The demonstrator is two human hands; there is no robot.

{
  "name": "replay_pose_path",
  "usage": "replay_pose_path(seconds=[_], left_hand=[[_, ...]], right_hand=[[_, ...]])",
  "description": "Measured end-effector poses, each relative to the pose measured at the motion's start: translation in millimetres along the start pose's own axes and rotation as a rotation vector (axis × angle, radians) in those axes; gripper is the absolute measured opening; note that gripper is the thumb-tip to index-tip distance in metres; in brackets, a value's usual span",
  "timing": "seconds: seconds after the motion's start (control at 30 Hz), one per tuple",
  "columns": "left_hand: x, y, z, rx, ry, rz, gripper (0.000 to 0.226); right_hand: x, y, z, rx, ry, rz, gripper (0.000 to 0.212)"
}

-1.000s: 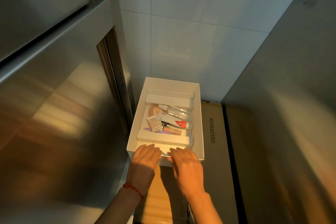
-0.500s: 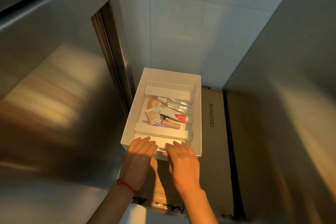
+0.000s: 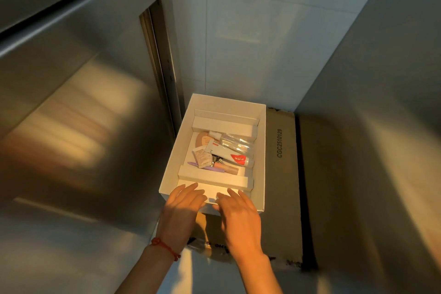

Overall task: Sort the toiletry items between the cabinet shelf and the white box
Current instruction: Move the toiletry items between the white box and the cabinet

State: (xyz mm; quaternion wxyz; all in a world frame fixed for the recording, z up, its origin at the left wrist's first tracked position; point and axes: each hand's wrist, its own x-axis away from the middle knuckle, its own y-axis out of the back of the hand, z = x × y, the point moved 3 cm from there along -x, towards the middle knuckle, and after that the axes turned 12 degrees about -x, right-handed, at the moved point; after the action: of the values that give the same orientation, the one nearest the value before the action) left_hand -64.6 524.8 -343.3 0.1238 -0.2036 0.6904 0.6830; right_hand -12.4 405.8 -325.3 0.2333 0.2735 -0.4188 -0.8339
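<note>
Nearest my view, I see both hands lying flat on the near rim of the white box (image 3: 260,150), fingers straight and spread, pressing on the cardboard and gripping nothing. The left hand (image 3: 182,212), with a red string bracelet (image 3: 164,247) at the wrist, covers the rim's left part; the right hand (image 3: 239,216) sits just beside it, fingertips reaching over the edge onto the white flap inside. The box rests on a flat brown carton (image 3: 282,174) printed with CGC2510129, and its near end juts past a darker patch of that carton. Inside, between two white cardboard dividers, lies a small heap of toiletries: a purple razor-like handle (image 3: 210,167) nearest me, a pale sachet (image 3: 202,156) touching it, a white tube with a red lips print (image 3: 230,154) slanting across the middle, a clear plastic bottle with a white cap (image 3: 232,141) behind that, and a beige oval piece (image 3: 201,139) at the left; a small dark item under the tube is too blurred to name. Beyond stands a tiled wall (image 3: 262,31), with a steel cabinet front (image 3: 71,102) on the left. Compared with half a second ago, the hands hold the same flat pose on the rim, the contents lie as they did, and more carton shows below the box.
</note>
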Motion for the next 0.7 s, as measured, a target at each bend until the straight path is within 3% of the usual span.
replay_pose_path(seconds=[0.7], left_hand=[[51.7,32.6,-22.8,0.032,-0.028,0.002,0.042]], right_hand=[[58.5,8.7,17.5,-0.021,0.066,0.018,0.036]])
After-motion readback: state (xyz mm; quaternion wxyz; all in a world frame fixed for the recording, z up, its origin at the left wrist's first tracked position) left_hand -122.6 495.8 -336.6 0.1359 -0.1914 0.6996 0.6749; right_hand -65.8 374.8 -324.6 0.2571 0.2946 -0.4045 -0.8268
